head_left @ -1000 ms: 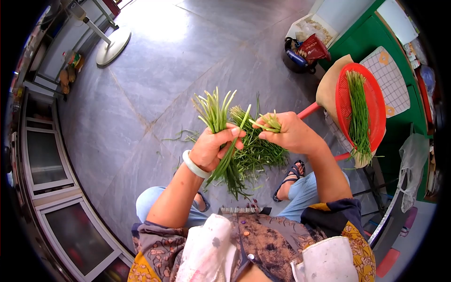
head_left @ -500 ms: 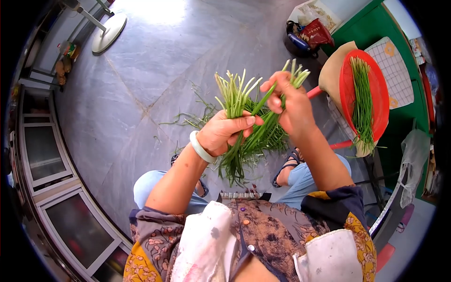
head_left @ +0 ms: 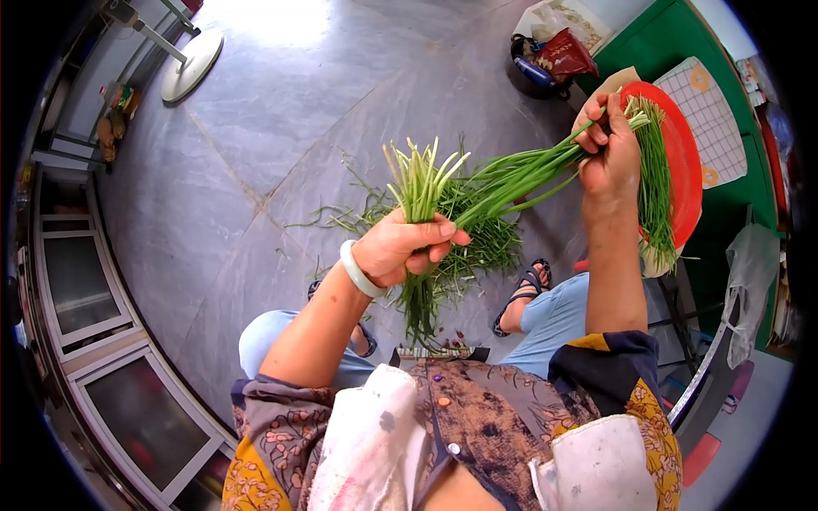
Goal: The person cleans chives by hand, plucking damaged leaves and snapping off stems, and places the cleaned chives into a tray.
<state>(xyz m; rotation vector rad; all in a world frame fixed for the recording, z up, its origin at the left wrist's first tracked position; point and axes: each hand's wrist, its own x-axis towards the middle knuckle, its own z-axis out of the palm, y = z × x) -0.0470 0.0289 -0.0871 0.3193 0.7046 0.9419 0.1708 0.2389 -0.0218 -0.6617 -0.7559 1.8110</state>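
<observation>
My left hand (head_left: 406,247), with a pale bangle at the wrist, is closed round a bunch of green stalks (head_left: 419,183), pale ends up and leaves hanging down. My right hand (head_left: 612,152) pinches the pale ends of several other green stalks (head_left: 532,175), which stretch across from my left hand. Just beyond my right hand is a red basket (head_left: 688,175) with a long bundle of green stalks (head_left: 654,187) lying in it. Below both hands a loose heap of green leaves (head_left: 490,247) lies on the floor.
A grey tiled floor (head_left: 247,145) spreads ahead. At the upper left stands a white round fan base (head_left: 192,66). A dark pot (head_left: 532,78) with packets is at the upper right, beside a green cabinet (head_left: 635,43). Glass-fronted cabinets (head_left: 89,277) line the left.
My right hand has moved right and away from my left hand, up to the basket, drawing stalks out long from the bunch. My left hand has moved slightly right and stays closed.
</observation>
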